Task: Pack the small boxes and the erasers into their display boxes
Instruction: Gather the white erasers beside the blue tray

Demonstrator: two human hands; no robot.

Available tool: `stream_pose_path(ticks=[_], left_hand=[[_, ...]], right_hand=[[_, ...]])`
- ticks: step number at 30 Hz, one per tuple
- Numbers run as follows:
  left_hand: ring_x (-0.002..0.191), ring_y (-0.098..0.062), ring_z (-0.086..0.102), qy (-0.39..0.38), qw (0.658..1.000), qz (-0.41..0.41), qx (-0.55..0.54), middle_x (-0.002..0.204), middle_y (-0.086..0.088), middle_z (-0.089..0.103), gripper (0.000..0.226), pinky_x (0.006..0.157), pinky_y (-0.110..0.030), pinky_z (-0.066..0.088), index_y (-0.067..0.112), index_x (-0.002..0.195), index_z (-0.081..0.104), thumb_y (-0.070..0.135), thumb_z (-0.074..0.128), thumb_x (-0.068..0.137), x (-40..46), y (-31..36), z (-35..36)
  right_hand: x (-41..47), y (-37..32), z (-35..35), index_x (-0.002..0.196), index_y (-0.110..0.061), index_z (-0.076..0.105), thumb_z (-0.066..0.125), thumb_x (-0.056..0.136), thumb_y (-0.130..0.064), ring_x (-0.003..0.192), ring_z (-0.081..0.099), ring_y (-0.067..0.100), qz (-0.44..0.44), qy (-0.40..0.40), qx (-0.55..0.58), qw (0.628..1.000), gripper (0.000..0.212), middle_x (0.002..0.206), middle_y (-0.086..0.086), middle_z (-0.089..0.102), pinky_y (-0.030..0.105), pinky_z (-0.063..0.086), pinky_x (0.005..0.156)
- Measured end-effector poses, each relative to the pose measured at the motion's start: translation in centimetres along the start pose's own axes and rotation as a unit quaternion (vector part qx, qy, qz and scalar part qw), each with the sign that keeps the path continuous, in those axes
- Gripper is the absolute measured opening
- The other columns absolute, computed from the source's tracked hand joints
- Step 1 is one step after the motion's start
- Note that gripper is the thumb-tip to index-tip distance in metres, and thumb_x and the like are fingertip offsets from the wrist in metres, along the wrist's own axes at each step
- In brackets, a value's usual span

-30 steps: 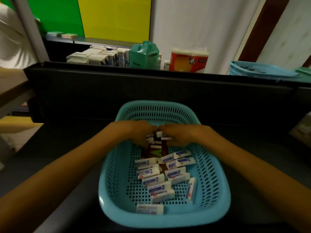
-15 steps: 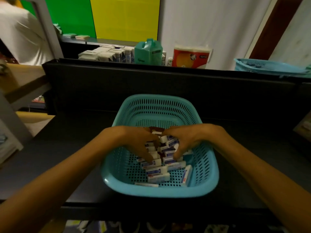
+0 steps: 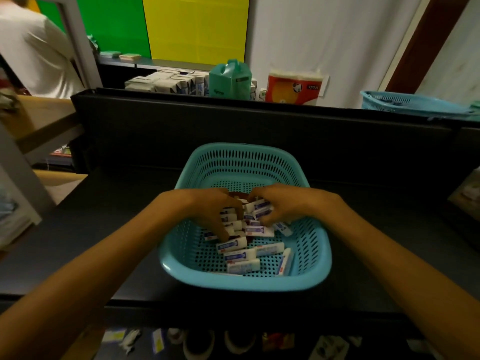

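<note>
While both hands (image 3: 244, 211) clutch erasers (image 3: 242, 255), loose ones lie mostly crosswise in basket (image 3: 319, 258)

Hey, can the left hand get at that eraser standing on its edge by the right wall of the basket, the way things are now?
Probably, but not directly. The left hand is busy in the eraser pile, and the right hand sits between. The upright eraser itself lies uncovered near the basket wall.

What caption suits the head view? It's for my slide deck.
Both hands, left and right, gather erasers inside a turquoise basket on a dark counter.
</note>
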State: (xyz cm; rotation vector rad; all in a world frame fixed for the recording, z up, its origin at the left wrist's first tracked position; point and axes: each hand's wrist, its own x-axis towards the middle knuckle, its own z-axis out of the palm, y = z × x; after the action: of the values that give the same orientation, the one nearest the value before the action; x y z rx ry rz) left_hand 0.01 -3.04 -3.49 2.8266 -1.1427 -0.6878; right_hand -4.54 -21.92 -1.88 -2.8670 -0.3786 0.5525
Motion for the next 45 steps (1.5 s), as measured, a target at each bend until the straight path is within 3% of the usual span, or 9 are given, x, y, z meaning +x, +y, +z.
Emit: stream_pose_path(ticks=[6,10,14,21,26,29,36,39,45], left_hand=[[0.098,-0.013,0.042,0.015,0.999,-0.027,-0.005,0.114,0.006,0.039,0.058,0.085,-0.032,0.041,0.042,0.130,0.040,0.052,0.065,0.079,0.1,0.2,-0.3],[0.104,-0.015,0.036,-0.010,0.999,-0.037,0.029,0.112,0.007,0.032,0.074,0.096,-0.043,0.041,0.046,0.132,0.032,0.047,0.073,0.071,0.1,0.1,-0.2],[0.111,-0.018,0.036,-0.023,0.999,-0.027,0.027,0.116,0.009,0.031,0.076,0.099,-0.047,0.040,0.050,0.128,0.033,0.043,0.078,0.067,0.3,-0.5,0.0],[0.105,-0.017,0.041,-0.031,0.999,-0.033,0.024,0.112,0.008,0.033,0.076,0.093,-0.041,0.043,0.046,0.130,0.035,0.044,0.078,0.067,0.8,-0.5,-0.3],[0.107,-0.020,0.044,-0.044,0.997,-0.051,0.023,0.116,0.005,0.033,0.083,0.096,-0.044,0.044,0.046,0.135,0.029,0.052,0.075,0.065,0.9,-0.5,-0.2],[0.107,-0.020,0.044,-0.045,0.998,-0.052,0.015,0.121,0.004,0.033,0.085,0.097,-0.044,0.044,0.047,0.137,0.026,0.053,0.074,0.067,0.8,-0.6,-0.2],[0.102,-0.016,0.045,-0.009,0.999,-0.029,0.021,0.121,0.003,0.041,0.061,0.089,-0.035,0.042,0.036,0.137,0.034,0.052,0.059,0.084,0.7,-0.2,-0.2],[0.098,-0.013,0.045,0.003,1.000,-0.012,0.027,0.112,0.006,0.041,0.056,0.082,-0.030,0.041,0.033,0.131,0.039,0.046,0.063,0.082,0.8,-0.4,-0.2],[0.097,-0.013,0.047,0.006,1.000,-0.008,0.007,0.105,0.010,0.040,0.039,0.084,-0.033,0.047,0.039,0.112,0.046,0.045,0.067,0.080,1.1,-1.0,0.0]], right_hand=[[-0.1,0.2,-0.1,0.130,-0.037,0.042,0.073,0.079,-0.036,0.103,0.056,0.010,0.033,-0.034,0.006,0.999,0.059,0.116,-0.010,0.056,0.031,0.046,0.086],[0.0,0.0,-0.3,0.136,-0.037,0.036,0.078,0.074,-0.025,0.114,0.049,0.013,0.051,-0.073,-0.012,0.996,0.075,0.127,-0.008,0.051,0.031,0.039,0.089],[0.1,-0.2,0.3,0.143,-0.033,0.027,0.078,0.075,-0.027,0.125,0.040,0.018,0.049,-0.055,-0.066,0.995,0.085,0.137,-0.005,0.039,0.036,0.035,0.099],[0.7,0.2,0.8,0.137,-0.035,0.032,0.074,0.077,-0.033,0.110,0.049,0.017,0.038,-0.049,-0.041,0.997,0.073,0.121,-0.006,0.047,0.032,0.040,0.086],[1.0,0.1,1.3,0.142,-0.037,0.021,0.074,0.077,-0.038,0.110,0.048,0.019,0.039,-0.035,-0.073,0.996,0.084,0.126,-0.002,0.044,0.041,0.045,0.093],[1.0,0.1,1.3,0.143,-0.039,0.020,0.072,0.079,-0.033,0.109,0.049,0.020,0.025,-0.023,-0.085,0.996,0.082,0.126,-0.001,0.044,0.039,0.046,0.092],[1.4,0.3,1.2,0.142,-0.038,0.025,0.074,0.078,-0.031,0.109,0.050,0.020,0.019,-0.008,-0.085,0.996,0.081,0.125,-0.001,0.047,0.039,0.047,0.092],[1.4,0.4,1.2,0.143,-0.039,0.024,0.074,0.078,-0.029,0.112,0.049,0.021,0.019,-0.007,-0.078,0.997,0.082,0.128,-0.001,0.046,0.039,0.046,0.093],[1.4,0.5,1.3,0.145,-0.040,0.017,0.072,0.080,-0.031,0.116,0.047,0.022,0.022,-0.008,-0.082,0.996,0.086,0.133,0.001,0.043,0.040,0.045,0.095]])
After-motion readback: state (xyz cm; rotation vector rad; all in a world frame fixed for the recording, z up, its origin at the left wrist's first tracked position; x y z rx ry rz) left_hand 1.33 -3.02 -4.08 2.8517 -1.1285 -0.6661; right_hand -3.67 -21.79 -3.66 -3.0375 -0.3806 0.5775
